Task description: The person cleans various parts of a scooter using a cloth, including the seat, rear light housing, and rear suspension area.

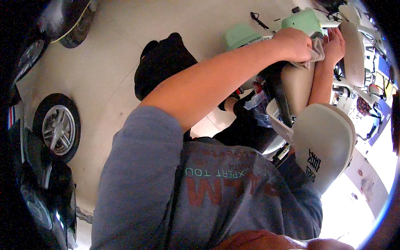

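Observation:
My left hand is closed around a bunched grey-beige cloth. It sits at the upper right, over the smooth beige curved panel of a white scooter. Beside the cloth, my right hand is raised with its fingers stretched out and apart. No held thing shows in it, though its palm side is partly hidden. Just beyond both hands is a mint-green piece. A rounded white mirror-like housing with dark markings covers part of my right forearm.
Another beige rounded housing stands right of my hands. A clear plastic bag hangs near my legs. A second mint-green piece lies farther left. At the left stand a dark vehicle's wheel and a black tyre on the beige floor.

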Available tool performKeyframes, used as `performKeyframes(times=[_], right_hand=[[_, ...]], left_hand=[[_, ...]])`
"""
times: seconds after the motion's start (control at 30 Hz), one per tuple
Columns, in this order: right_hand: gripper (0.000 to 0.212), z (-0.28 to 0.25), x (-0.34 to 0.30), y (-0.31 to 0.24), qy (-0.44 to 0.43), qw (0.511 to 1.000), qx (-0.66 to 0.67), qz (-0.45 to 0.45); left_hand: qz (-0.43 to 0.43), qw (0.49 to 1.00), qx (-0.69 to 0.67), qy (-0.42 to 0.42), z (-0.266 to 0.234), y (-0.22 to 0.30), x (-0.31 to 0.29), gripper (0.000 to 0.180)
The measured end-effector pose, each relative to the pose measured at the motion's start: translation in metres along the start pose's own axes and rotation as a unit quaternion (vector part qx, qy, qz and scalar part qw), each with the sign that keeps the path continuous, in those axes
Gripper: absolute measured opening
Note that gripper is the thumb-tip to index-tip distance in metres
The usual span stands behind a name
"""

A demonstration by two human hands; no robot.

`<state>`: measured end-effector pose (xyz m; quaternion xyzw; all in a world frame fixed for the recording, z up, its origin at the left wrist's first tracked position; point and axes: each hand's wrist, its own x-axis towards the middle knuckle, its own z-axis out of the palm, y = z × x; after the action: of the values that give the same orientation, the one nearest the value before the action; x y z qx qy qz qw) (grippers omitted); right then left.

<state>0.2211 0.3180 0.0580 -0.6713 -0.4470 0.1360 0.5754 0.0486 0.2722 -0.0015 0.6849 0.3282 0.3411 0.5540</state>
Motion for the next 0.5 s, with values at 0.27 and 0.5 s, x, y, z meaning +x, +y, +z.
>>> performKeyframes(times=[0.27,0.5], right_hand=[[0.022,0.003,0.002,0.005,-0.016,1.000,0.013,-0.023],[0.020,-0.001,0.017,0.020,-0.044,0.997,-0.025,-0.059]], left_hand=[[-0.008,0.999,-0.032,0.029,0.015,-0.018,0.005,0.039],[0.030,0.999,-0.039,-0.017,-0.007,0.004,-0.044,0.042]])
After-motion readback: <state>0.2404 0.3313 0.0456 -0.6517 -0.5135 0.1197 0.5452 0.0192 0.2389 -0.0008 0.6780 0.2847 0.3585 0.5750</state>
